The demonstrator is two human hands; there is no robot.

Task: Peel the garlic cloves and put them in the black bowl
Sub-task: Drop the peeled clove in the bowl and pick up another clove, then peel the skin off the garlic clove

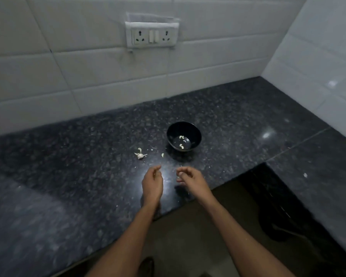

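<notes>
The black bowl [184,136] stands on the dark granite counter [88,156] with a few peeled garlic cloves [181,141] inside. To its left lie the rest of a garlic bulb [140,155] and one loose clove [162,155]. Both hands hover over the counter in front of the bowl. My left hand [152,181] has loosely curled fingers and I see nothing in it. My right hand [190,179] has its fingers curled around something small and pale, apparently a garlic clove [180,174], though it is too blurred to be sure.
Small white flecks of garlic skin are scattered on the counter. A tiled wall with a double socket plate [151,35] rises behind. The counter's front edge runs diagonally under my forearms and a second counter section extends at the right.
</notes>
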